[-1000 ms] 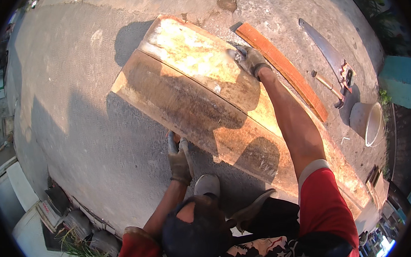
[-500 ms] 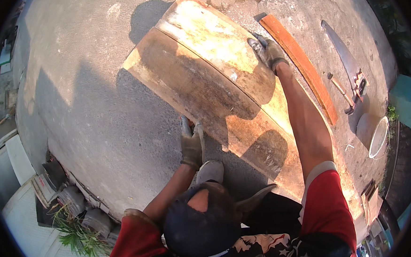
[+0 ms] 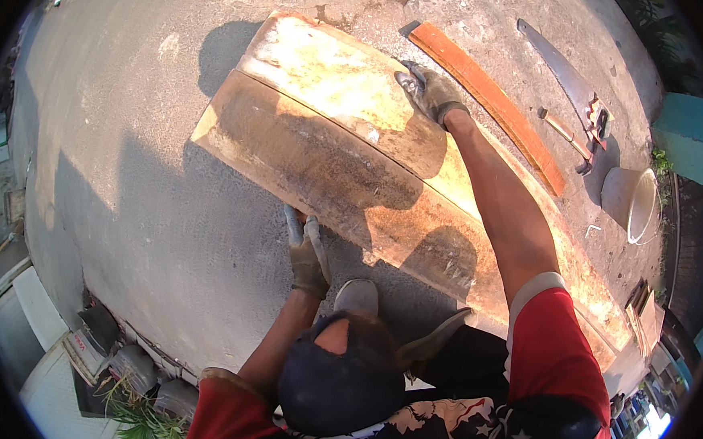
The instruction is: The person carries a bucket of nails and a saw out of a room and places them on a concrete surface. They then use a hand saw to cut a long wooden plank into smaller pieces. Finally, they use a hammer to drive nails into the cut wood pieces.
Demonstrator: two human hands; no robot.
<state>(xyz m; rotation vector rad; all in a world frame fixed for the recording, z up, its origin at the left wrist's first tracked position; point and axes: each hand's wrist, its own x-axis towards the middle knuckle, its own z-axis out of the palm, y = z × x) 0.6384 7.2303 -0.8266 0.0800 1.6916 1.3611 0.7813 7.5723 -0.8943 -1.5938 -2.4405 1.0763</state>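
Your left hand (image 3: 307,258) clasps the slab's (image 3: 348,163) near edge, right hand (image 3: 432,94) its far edge; it runs left-right.

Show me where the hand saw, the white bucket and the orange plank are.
hand saw (image 3: 558,70), head view, on the middle of its blade.
white bucket (image 3: 620,195), head view, on its outer wall.
orange plank (image 3: 496,104), head view, on the middle of its top face.

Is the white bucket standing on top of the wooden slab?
No. The white bucket sits on the concrete ground to the right, clear of the wooden slab that both gloved hands grip.
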